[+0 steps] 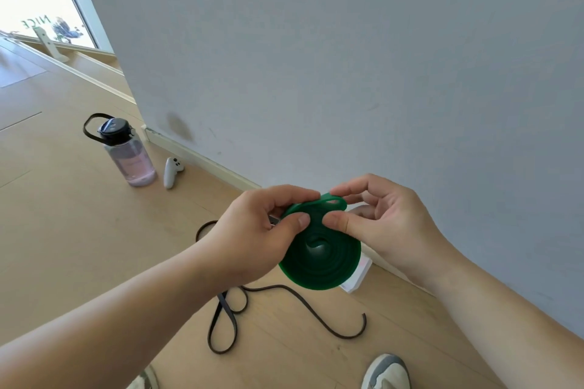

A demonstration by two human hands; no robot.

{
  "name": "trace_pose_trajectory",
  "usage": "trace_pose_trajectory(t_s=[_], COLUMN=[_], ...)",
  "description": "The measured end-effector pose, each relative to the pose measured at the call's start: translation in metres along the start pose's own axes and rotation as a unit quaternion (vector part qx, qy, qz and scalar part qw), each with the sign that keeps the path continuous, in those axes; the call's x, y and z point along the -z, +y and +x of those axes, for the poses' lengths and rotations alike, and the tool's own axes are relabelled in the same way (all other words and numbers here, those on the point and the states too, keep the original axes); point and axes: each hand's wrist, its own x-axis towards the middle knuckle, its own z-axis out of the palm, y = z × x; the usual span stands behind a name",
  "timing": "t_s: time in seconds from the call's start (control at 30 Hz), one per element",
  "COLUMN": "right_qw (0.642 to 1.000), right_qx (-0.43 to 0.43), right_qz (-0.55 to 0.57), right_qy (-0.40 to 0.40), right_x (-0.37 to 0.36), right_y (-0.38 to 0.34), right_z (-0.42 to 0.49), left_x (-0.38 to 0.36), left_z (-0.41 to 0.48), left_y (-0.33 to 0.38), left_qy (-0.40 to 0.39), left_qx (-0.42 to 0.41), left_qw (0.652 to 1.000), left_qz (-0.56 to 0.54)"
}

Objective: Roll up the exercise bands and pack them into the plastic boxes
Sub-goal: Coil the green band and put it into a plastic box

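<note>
- Head view, hold: the green band [320, 262] is wound into a flat coil and held in the air in front of the wall [347, 57], above the wooden floor [79, 246]. The left hand [262, 230] grips the coil's left edge, thumb pressed on its face and fingers curled over the top. The right hand [379, 224] pinches the loose end loop at the coil's top between thumb and forefinger.
- Head view, risk 1: the end loop is not yet tucked in. If either pinch slackens, the rubber's spring probably unwinds the outer turns.
- Head view, risk 2: the coil's centre looks pushed back into a shallow cone. Uneven thumb pressure could slide the turns out sideways, leaving a roll too bulky to pack.
- Head view, risk 3: the black band [226, 322] lies unrolled in loose loops on the floor below the hands, near the shoe [387, 371]. A step could catch it.
- Head view, hidden: a pale box [358, 276] shows only past the coil's lower right edge, against the wall. Whether it is open or holds anything cannot be told.
- Head view, hidden: part of the black band passes behind the left wrist. The 2 shoes are cut off by the bottom edge.
- Head view, surroundings: a water bottle [129, 155] and a white controller [172, 172] stand well apart to the left.
</note>
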Motion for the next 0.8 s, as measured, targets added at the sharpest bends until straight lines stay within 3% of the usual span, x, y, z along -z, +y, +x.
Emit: trace_pose_trajectory(t_s=[0.17,0.33,0.47,0.6,0.8], right_qw=[0.999,0.995,0.973,0.952,0.964], right_qx=[-0.026,-0.028,-0.031,-0.052,-0.115], right_qz=[-0.002,-0.094,-0.227,-0.302,-0.239], right_qy=[-0.040,-0.019,-0.003,-0.012,0.032], right_x=[-0.002,-0.004,0.010,0.038,0.041], right_y=[0.001,0.002,0.010,0.054,0.164], right_z=[0.002,0.010,0.020,0.032,0.046], left_x=[0.000,-0.003,-0.011,-0.032,-0.087], left_z=[-0.006,-0.001,0.018,0.046,0.081], left_y=[-0.005,-0.008,-0.020,-0.047,-0.125], left_qy=[0.008,0.000,-0.034,-0.099,-0.163], left_qx=[0.020,0.045,0.058,0.079,0.114], left_qw=[1.000,0.999,0.993,0.972,0.944], left_qz=[-0.013,0.014,0.099,0.197,0.265])
